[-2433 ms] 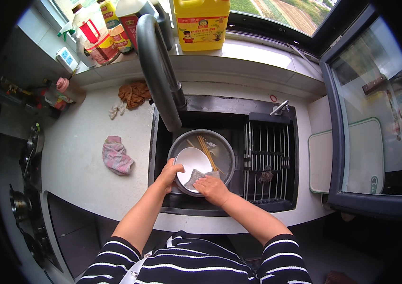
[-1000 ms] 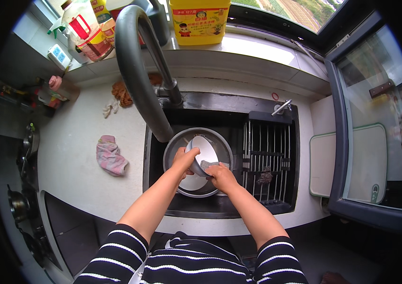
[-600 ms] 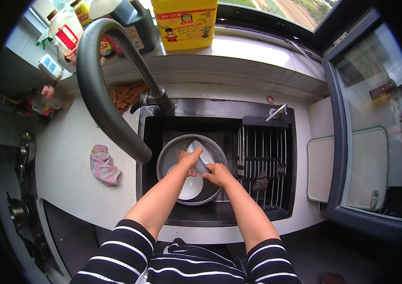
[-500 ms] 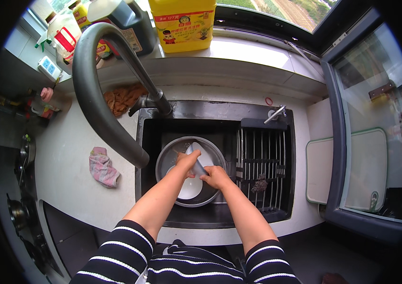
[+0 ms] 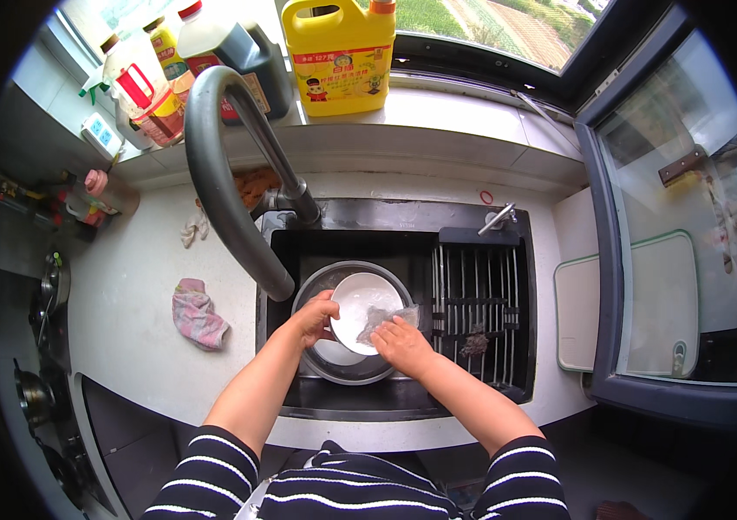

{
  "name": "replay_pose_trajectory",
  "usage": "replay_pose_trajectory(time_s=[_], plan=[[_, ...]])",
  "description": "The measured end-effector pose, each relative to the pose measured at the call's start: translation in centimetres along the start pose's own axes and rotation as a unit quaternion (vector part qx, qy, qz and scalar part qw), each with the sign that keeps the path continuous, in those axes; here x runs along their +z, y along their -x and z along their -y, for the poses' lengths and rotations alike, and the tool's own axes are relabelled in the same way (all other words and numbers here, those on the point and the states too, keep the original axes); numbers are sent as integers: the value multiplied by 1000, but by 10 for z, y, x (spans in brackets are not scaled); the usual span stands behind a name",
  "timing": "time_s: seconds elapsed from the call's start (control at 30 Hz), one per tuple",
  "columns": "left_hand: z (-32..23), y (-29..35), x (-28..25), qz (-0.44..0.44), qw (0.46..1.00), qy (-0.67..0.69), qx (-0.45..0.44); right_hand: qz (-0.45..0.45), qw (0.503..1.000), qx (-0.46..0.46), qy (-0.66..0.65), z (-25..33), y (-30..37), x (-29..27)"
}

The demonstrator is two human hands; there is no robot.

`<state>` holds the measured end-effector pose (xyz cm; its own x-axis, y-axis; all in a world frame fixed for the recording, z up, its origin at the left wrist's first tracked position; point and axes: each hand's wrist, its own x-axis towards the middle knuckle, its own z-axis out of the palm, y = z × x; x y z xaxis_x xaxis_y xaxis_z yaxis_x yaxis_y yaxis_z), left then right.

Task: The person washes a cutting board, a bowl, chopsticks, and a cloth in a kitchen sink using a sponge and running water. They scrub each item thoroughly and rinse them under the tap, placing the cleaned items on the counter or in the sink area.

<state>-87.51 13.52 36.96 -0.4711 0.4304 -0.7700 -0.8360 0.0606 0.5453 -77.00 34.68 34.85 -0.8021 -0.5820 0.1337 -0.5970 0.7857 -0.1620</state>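
Left hand point(image 5: 315, 317) grips round white glossy plate point(image 5: 367, 305) over steel bowl point(image 5: 347, 368); right hand point(image 5: 399, 343) clutches crumpled grey scrub cloth point(image 5: 386, 319) against it.

White counter point(image 5: 139, 277) — pink rag point(image 5: 196, 313), inset black sink point(image 5: 403, 238)

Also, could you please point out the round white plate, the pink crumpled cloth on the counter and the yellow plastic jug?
round white plate point(image 5: 360, 305), head view, bare upper face.
pink crumpled cloth point(image 5: 196, 313), head view, its middle.
yellow plastic jug point(image 5: 342, 61), head view, front label.
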Motion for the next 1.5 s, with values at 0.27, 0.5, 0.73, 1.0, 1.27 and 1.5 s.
replay_pose_trajectory(time_s=[0.27,0.5,0.73,1.0,1.27,1.5], plan=[[51,-32,2,-81,983,105,124,-104,896,257,-345,66,-51,-11],[0,-26,-6,2,998,-11,-61,-22,998,21,-58,-18,1,9],[54,-36,3,-156,980,94,81,-39,878,303,-367,52,-56,-2],[-16,-20,5,-26,996,-75,-49,-49,998,0,-31,-29,-3,16],[48,-43,17,-172,964,105,175,-27,876,267,-402,34,-58,-5],[-17,-16,1,-16,995,-80,-51,-23,999,-15,-24,-26,-4,16]])
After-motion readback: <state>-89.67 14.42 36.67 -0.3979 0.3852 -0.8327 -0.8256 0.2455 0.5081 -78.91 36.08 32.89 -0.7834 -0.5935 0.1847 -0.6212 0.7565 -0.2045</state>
